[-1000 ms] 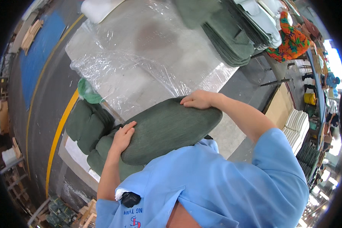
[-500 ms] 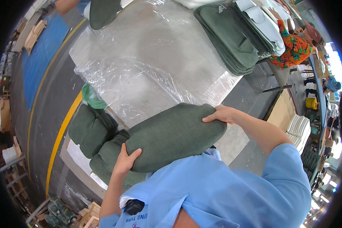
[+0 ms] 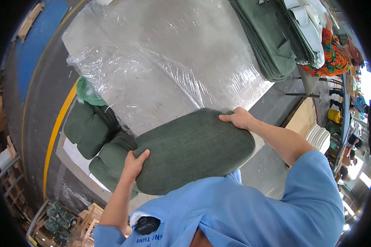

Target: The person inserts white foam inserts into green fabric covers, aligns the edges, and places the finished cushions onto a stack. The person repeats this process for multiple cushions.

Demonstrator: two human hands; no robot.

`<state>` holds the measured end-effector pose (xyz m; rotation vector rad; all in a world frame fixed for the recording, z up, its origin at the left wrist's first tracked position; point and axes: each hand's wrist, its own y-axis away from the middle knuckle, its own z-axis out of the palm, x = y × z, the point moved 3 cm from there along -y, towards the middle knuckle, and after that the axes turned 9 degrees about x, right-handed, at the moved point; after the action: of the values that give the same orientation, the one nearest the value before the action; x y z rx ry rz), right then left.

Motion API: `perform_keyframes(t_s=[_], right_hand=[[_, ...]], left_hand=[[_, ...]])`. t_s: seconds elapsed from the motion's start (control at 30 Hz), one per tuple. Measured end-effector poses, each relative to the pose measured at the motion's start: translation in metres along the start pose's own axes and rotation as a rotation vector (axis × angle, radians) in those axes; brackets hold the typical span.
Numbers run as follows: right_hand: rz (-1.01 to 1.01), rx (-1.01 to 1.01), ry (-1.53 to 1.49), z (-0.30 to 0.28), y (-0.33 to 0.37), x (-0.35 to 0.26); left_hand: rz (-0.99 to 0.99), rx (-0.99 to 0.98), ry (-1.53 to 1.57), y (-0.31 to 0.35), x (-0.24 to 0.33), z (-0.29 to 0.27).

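Note:
A dark green fabric cushion (image 3: 196, 152), long with rounded ends, is held up flat in front of my body. My left hand (image 3: 135, 164) grips its left end, thumb on top and fingers hidden beneath. At the far right corner my right hand (image 3: 238, 118) pinches the edge, its thumb over the upper face. Beyond the cushion lies a wide work table (image 3: 185, 53) covered in clear plastic wrap. Left of the cushion, puffy green cushions (image 3: 86, 129) are piled on a lower surface, partly hidden by the one I hold.
A stack of green fabric covers (image 3: 268, 45) sits at the table's right side, pale pieces (image 3: 303, 29) beside it. Beyond stands a person in an orange patterned top (image 3: 332, 55). A green bag (image 3: 88, 92) hangs by the table's left corner. A yellow floor line (image 3: 55, 142) runs at left.
The held cushion has turned to show more of its broad face. Both hands keep their grip on it. My view has shifted, so the table and stack sit higher in the picture.

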<state>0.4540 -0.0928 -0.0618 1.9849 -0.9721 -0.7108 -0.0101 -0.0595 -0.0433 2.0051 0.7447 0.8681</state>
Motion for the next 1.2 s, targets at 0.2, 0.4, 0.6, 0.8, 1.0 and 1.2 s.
perform_keyframes(t_s=[0.2,0.4,0.6,0.8,1.0,1.2], right_hand=[[0.051,-0.024,-0.021,0.001,-0.007,-0.001],[-0.06,0.118,0.037,0.003,-0.021,0.009],[-0.077,0.058,-0.538,-0.011,0.002,0.02],[-0.446,0.008,-1.388,-0.006,0.063,0.057],[-0.459,0.022,-1.624,0.029,0.022,0.045],[-0.462,0.146,-1.645,0.045,-0.02,0.041]], left_hand=[[-0.025,0.011,-0.057,-0.031,-0.003,0.004],[-0.031,-0.093,0.057,-0.054,-0.004,0.008],[0.264,0.121,0.326,-0.042,-0.026,-0.02],[0.345,0.054,1.089,0.042,-0.051,0.006],[0.443,-0.263,1.384,-0.001,-0.034,0.01],[0.437,-0.175,1.441,-0.01,-0.018,0.025]])
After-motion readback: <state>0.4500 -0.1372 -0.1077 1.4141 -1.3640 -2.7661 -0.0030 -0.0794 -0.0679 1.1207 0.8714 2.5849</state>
